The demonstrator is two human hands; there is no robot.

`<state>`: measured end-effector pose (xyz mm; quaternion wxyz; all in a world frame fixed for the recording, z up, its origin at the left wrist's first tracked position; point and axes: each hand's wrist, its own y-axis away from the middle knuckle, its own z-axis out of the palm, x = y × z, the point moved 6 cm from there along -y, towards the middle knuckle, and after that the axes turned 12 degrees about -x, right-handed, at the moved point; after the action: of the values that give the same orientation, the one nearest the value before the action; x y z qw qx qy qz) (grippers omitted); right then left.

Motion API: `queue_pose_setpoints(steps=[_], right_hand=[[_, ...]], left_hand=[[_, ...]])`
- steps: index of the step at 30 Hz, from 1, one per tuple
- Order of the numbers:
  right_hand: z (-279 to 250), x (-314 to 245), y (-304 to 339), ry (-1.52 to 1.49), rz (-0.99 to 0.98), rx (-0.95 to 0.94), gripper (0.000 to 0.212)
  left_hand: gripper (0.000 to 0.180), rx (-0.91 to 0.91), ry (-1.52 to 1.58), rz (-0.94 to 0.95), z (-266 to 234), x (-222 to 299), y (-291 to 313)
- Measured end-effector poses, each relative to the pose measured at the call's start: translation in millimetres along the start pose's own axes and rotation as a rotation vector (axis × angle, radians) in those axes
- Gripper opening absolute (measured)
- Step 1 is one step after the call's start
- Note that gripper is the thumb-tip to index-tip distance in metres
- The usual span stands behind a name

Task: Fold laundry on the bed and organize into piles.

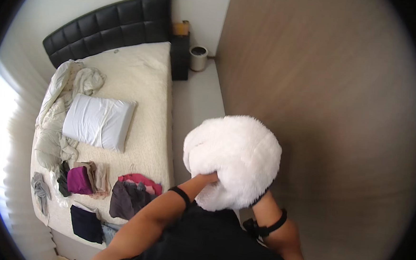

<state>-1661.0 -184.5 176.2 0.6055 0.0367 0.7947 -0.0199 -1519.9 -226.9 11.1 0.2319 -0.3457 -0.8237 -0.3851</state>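
A thick white fluffy plush bundle [237, 155], rounded and folded over on itself, is held up in front of my body. My left hand [210, 178] reaches into a fold on its near left side, and the fingers disappear in the pile. From the right, my right forearm [269, 210] goes up behind the bundle. It hides my right hand, which holds the bundle from the far right side. Whether the bundle is a cushion, a garment or a blanket does not show.
To the left stands a bed [154, 79] with a black padded headboard [114, 24]. On it lie a pale pillow [99, 122], a rumpled quilt [50, 144], folded clothes [80, 182] and a dark grey garment [127, 201]. A bin [198, 60] stands beyond; a brown panelled surface [316, 65] rises at right.
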Motion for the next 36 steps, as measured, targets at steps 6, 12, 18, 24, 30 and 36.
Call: queue_pose_setpoints(steps=[6,12,18,24,30,36], right_hand=[[-33.2,1.3,-98.4,0.038,-0.046,0.007,0.048],[-74.1,-15.8,-225.1,0.103,-0.173,-0.018,0.044],[-89.4,-30.5,-313.9,0.215,-0.287,-0.011,0.041],[-61.8,-18.3,-358.5,0.428,-0.366,-0.012,0.038],[-94.9,63.6,-370.6,-0.970,-0.138,0.220,0.054],[-98.8,-19.5,-379.2,-1.039,0.118,0.477,0.033]], left_hand=[[0.036,-0.103,-0.030,-0.117,-53.9,-32.0,-41.2],[0.038,-0.095,-0.018,-0.235,-132.7,-66.5,-75.7],[0.041,-0.191,-0.119,-0.317,-215.5,-111.6,-109.9],[0.043,-0.248,0.021,0.438,-412.2,70.3,-47.5],[0.038,0.804,0.204,0.026,-748.7,-133.7,33.8],[0.067,0.504,0.110,0.543,-644.7,-114.4,-143.4]])
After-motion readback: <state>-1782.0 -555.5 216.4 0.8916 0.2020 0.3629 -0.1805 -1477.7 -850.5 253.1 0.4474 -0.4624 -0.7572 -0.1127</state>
